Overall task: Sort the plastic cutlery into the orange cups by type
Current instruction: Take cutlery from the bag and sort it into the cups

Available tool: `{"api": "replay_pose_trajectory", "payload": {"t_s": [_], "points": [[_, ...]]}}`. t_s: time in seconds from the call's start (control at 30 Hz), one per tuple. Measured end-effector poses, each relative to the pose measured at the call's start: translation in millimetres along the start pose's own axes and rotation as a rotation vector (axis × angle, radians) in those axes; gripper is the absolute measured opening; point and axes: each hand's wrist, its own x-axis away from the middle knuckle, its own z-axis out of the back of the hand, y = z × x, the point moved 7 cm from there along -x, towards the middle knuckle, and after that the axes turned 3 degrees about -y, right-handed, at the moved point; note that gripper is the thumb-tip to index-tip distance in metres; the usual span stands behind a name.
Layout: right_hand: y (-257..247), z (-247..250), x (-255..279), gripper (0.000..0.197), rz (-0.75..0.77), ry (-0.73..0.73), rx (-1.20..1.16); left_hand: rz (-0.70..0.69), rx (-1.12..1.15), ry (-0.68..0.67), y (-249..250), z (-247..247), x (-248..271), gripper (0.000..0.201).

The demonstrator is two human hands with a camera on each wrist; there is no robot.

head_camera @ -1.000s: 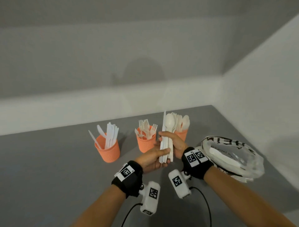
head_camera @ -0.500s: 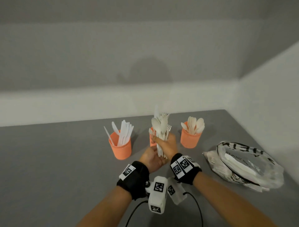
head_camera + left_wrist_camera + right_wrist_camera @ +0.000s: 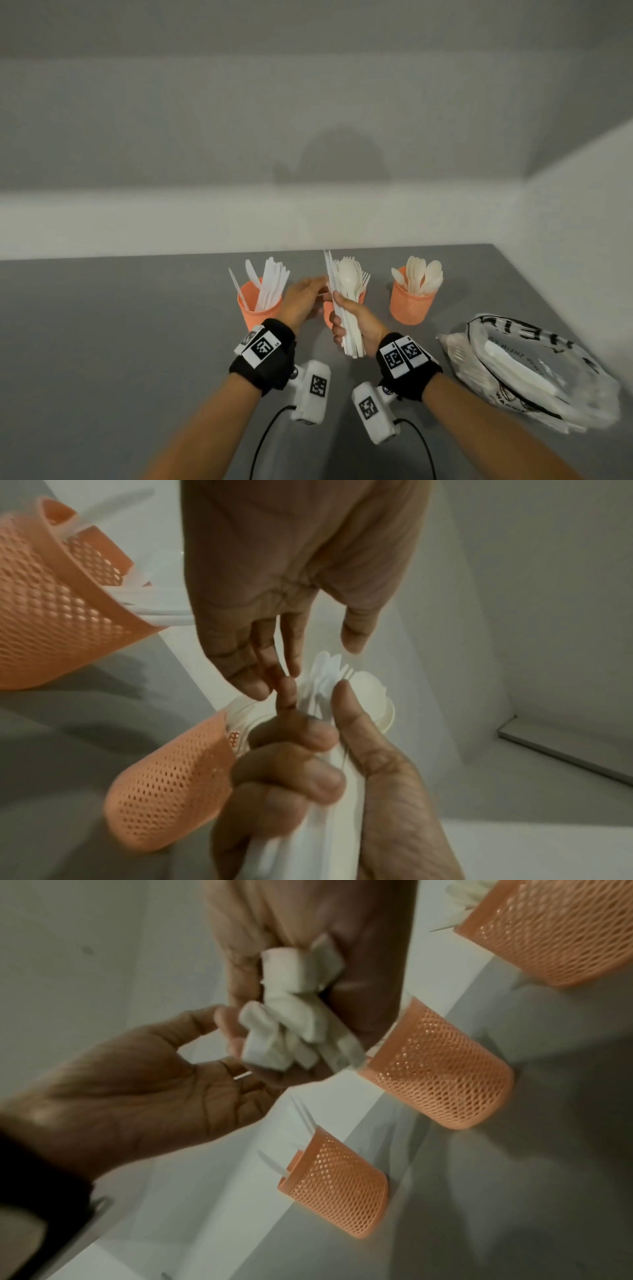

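Note:
Three orange mesh cups stand in a row on the grey table. The left cup (image 3: 260, 310) (image 3: 51, 615) (image 3: 335, 1191) holds knives, and the right cup (image 3: 409, 305) (image 3: 565, 934) holds spoons. The middle cup (image 3: 327, 313) (image 3: 171, 791) (image 3: 441, 1074) is mostly hidden behind my hands. My right hand (image 3: 349, 325) (image 3: 308, 764) grips a mixed bundle of white cutlery (image 3: 347, 294) (image 3: 294, 1010) upright in front of the middle cup. My left hand (image 3: 317, 286) (image 3: 308, 658) (image 3: 137, 1080) reaches the bundle's upper part with straight fingers, thumb held apart.
A crumpled clear plastic bag (image 3: 534, 370) with black print and more white cutlery lies on the table to the right. A white wall ledge runs behind the cups, and a wall closes the right side. Grey table surface (image 3: 102, 342) stretches to the left.
The bundle has shifted from in front of the spoon cup to in front of the middle cup. My left hand has left the handles' lower end and risen to the bundle's upper part.

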Motion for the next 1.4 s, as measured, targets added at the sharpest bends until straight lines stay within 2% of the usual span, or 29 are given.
{"api": "replay_pose_trajectory", "payload": {"t_s": [0.1,0.17,0.27,0.4,0.5,0.7,0.87,0.93,1.03,1.13,1.2,1.27,1.4], "points": [[2.7,-5.3,-0.3,0.019,-0.008,-0.055,0.066,-0.012,-0.051,0.087,3.0,5.2,-10.4,0.028],[1.4,-1.3,-1.4,0.03,0.024,-0.03,0.132,-0.042,-0.088,0.143,4.9,7.7,-15.4,0.032],[1.0,7.7,-3.2,0.043,0.03,0.002,0.157,-0.085,-0.105,0.18,7.4,10.2,-19.5,0.021],[2.5,13.0,-2.1,0.025,-0.034,-0.015,0.105,-0.077,-0.088,0.18,5.2,10.9,-24.2,0.014],[2.8,13.4,-2.6,0.026,-0.042,-0.02,0.082,-0.08,-0.061,0.205,4.6,13.1,-26.7,0.012],[3.3,11.2,-8.0,0.013,-0.013,-0.035,0.051,-0.096,-0.083,0.228,0.9,13.9,-25.1,0.018],[-0.2,13.3,-10.5,0.013,0.012,-0.003,0.164,-0.146,-0.217,0.192,1.7,6.8,-19.5,0.011],[0.1,14.6,-10.8,0.012,0.013,-0.002,0.163,-0.144,-0.241,0.222,1.7,9.5,-19.3,0.015],[0.3,14.6,-10.7,0.013,0.005,-0.03,0.07,-0.118,-0.091,0.35,0.8,23.0,-21.0,0.026],[0.6,17.6,-11.2,0.02,-0.007,-0.035,0.002,-0.172,0.09,0.429,6.6,32.5,-17.8,0.02],[0.8,19.3,-10.4,0.014,-0.02,-0.036,-0.009,-0.183,0.038,0.415,9.8,33.5,-18.0,0.014],[-0.5,18.4,-8.5,0.006,-0.03,-0.038,-0.003,-0.149,-0.071,0.334,7.0,28.5,-20.5,0.013],[0.0,6.2,-4.3,0.013,-0.088,-0.097,0.043,-0.08,-0.138,0.131,-4.3,9.2,-23.7,0.017]]}}
